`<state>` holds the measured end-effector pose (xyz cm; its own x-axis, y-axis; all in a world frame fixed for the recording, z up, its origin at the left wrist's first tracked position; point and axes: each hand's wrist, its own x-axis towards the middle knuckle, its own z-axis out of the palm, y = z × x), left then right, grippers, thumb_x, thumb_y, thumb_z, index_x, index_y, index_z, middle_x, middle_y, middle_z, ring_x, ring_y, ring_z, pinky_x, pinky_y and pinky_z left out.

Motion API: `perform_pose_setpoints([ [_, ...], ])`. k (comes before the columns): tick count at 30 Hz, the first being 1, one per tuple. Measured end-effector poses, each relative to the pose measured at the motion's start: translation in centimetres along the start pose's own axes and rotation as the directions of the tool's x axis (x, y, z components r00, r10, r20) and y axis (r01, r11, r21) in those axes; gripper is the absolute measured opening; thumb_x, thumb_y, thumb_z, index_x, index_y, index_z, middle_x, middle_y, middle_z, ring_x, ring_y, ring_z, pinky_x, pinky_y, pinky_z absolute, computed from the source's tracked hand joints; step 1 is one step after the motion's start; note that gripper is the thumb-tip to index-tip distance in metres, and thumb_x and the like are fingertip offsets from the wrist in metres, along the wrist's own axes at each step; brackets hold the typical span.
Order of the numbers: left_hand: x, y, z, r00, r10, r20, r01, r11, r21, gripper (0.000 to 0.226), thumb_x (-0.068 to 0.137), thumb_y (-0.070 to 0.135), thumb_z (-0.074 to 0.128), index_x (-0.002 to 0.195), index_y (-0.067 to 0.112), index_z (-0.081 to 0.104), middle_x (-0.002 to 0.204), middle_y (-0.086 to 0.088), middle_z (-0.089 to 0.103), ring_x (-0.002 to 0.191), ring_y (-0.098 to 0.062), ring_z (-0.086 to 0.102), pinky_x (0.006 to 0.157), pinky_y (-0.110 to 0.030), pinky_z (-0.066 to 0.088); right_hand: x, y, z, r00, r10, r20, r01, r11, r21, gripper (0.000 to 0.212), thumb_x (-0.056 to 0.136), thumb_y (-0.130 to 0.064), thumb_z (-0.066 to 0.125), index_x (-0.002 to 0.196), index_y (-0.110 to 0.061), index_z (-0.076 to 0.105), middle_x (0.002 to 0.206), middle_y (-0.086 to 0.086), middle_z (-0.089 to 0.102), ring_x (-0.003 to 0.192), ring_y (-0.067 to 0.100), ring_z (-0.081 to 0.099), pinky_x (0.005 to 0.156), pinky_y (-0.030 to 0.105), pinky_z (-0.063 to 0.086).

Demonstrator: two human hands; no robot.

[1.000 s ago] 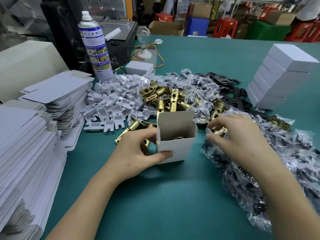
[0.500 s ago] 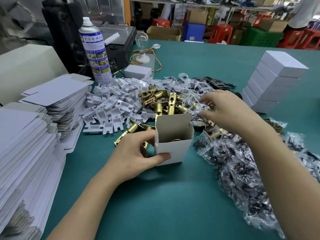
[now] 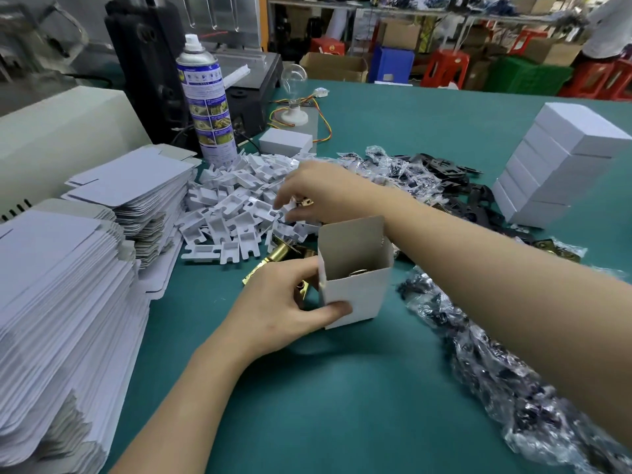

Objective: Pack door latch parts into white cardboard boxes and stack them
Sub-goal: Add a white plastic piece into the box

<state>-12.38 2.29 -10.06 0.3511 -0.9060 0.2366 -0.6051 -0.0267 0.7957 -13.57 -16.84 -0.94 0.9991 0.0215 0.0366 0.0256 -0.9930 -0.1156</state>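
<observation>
Head view: your left hand [image 3: 284, 313] grips the open box [image 3: 355, 292], your right hand [image 3: 318, 193] curls over inserts [image 3: 232, 213] at eleven o'clock, grasp unclear, and your forearm [image 3: 478, 268] could tip the box.

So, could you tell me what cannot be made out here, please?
Head view:
Inside the open white cardboard box: its front wall hides all but a metal glint.
Right hand: curled fingers hide whether its grip holds the brass-coloured piece.
Blue-and-white spray can: label too small to read.
Stacked flat white carton blanks: cut off by the left edge.
</observation>
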Motion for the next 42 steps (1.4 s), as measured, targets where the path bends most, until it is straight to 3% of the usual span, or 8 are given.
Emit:
perform_pose_setpoints([
  [9,-0.1,0.3,-0.6,1.0,-0.01,0.023,0.01,1.0,0.019,0.027,0.083,0.036,0.084,0.106,0.025,0.076,0.096,0.008,0.074,0.081,-0.019,0.06,0.071,-0.039,0.052,2.7,-0.1,2.6,0.995,-0.094,0.014,0.094,0.958,-0.271,0.033,0.102,-0.054,0.056,0.127,-0.039,0.071,0.118,-0.011,0.069,0.12,0.019,0.044,0.084,0.032,0.028],
  [18,0.0,0.3,-0.5,1.0,0.012,0.02,-0.012,0.999,0.031,0.023,0.083,0.035,0.085,0.103,0.031,0.075,0.093,0.011,0.073,0.082,-0.015,0.061,0.067,-0.028,0.046,3.1,0.1,4.1,0.998,-0.064,-0.005,0.061,0.967,-0.248,0.031,0.101,-0.043,0.061,0.126,-0.03,0.074,0.136,-0.018,0.062,0.125,0.019,0.041,0.092,0.035,0.03],
  [24,0.0,0.1,-0.2,0.998,0.05,0.03,-0.051,0.998,0.037,0.022,0.083,0.04,0.08,0.103,0.032,0.074,0.095,0.013,0.073,0.085,-0.013,0.061,0.066,-0.023,0.041,2.2,0.8,2.8,0.978,-0.037,-0.204,0.045,0.998,0.035,0.017,0.095,-0.028,0.074,0.109,-0.021,0.081,0.113,-0.005,0.075,0.109,0.02,0.054,0.09,0.035,0.042],
  [27,0.0,0.0,-0.1,0.999,0.043,0.021,-0.044,0.997,0.062,0.025,0.082,0.044,0.078,0.103,0.033,0.073,0.096,0.014,0.072,0.085,-0.012,0.062,0.065,-0.026,0.043,0.7,0.8,1.3,0.893,0.159,-0.422,-0.002,0.937,0.349,0.01,0.086,-0.016,0.083,0.095,-0.014,0.084,0.092,-0.003,0.076,0.089,0.014,0.068,0.079,0.019,0.049],
  [30,0.1,-0.1,-0.1,0.999,0.032,0.028,-0.034,0.998,0.061,0.027,0.083,0.046,0.077,0.108,0.039,0.072,0.099,0.018,0.072,0.087,-0.009,0.062,0.066,-0.026,0.044,-1.1,0.6,-0.4,0.822,0.31,-0.477,-0.04,0.868,0.496,0.011,0.087,-0.006,0.079,0.098,-0.01,0.082,0.09,-0.002,0.077,0.082,0.007,0.071,0.073,0.01,0.049],
  [37,0.3,-0.1,0.6,0.984,-0.154,-0.089,0.139,0.979,-0.15,0.039,0.086,0.055,0.075,0.12,0.037,0.07,0.103,0.021,0.075,0.097,-0.003,0.069,0.075,-0.019,0.05,-7.7,-0.4,-5.3,0.711,0.366,-0.6,0.032,0.836,0.547,0.026,0.095,-0.006,0.067,0.117,-0.02,0.061,0.112,0.004,0.067,0.102,0.016,0.071,0.092,0.032,0.06],
  [40,0.3,0.4,0.8,0.982,-0.11,-0.153,0.102,0.993,-0.06,0.047,0.085,0.065,0.066,0.119,0.033,0.07,0.1,0.019,0.072,0.091,-0.005,0.066,0.068,-0.016,0.047,-10.3,-1.3,-6.0,0.743,0.362,-0.564,0.008,0.837,0.547,0.028,0.099,-0.008,0.064,0.108,-0.034,0.065,0.116,0.007,0.07,0.096,0.023,0.075,0.084,0.046,0.061],
  [42,0.2,0.7,0.8,0.979,-0.053,-0.197,0.053,0.999,-0.005,0.044,0.085,0.066,0.064,0.113,0.033,0.069,0.093,0.019,0.068,0.085,-0.007,0.062,0.063,-0.016,0.043,-11.6,-1.9,-6.1,0.78,0.35,-0.519,0.005,0.826,0.564,0.031,0.099,-0.003,0.063,0.105,-0.033,0.068,0.114,0.003,0.071,0.091,0.016,0.077,0.079,0.041,0.062],
])
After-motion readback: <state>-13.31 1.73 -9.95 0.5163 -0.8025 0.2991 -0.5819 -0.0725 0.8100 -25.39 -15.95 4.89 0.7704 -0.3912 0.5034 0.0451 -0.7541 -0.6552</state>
